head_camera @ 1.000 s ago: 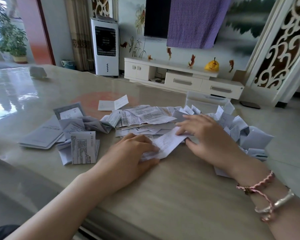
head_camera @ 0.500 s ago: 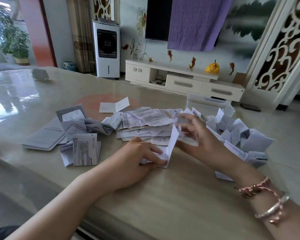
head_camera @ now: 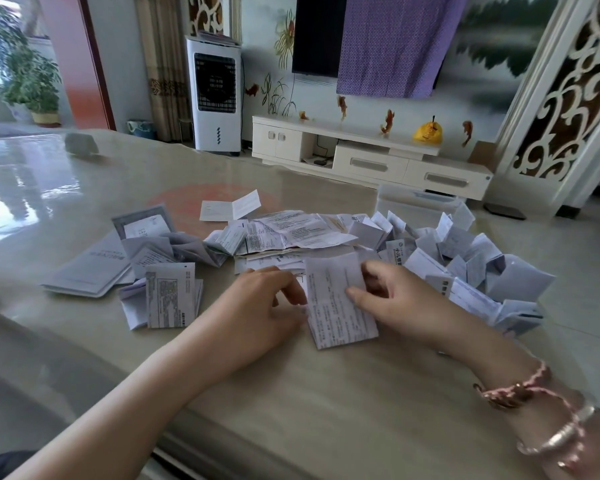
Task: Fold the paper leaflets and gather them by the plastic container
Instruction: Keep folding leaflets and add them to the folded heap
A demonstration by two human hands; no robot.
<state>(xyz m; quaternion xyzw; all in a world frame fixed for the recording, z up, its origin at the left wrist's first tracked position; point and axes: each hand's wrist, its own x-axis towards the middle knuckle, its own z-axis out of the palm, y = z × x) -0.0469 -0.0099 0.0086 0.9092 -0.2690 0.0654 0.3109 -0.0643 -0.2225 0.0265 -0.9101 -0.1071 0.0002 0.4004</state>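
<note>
The leaflet [head_camera: 338, 299], lying flat between the hands, is pinched at its right edge by the right hand [head_camera: 395, 299] and steadied by the left hand's [head_camera: 257, 303] curled fingertips, so the crease is best pressed flat before release.

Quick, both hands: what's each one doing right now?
Left hand: fingers curled, touching the left edge of the folded leaflet.
Right hand: pinching the same leaflet.

The room is lit brightly by daylight from the far left. Strong glare is seen on the glossy table [head_camera: 32, 188] there. Only soft shadows are cast. Straight lines are bent near the edges by the wide lens, and fine print is blurred.
</note>
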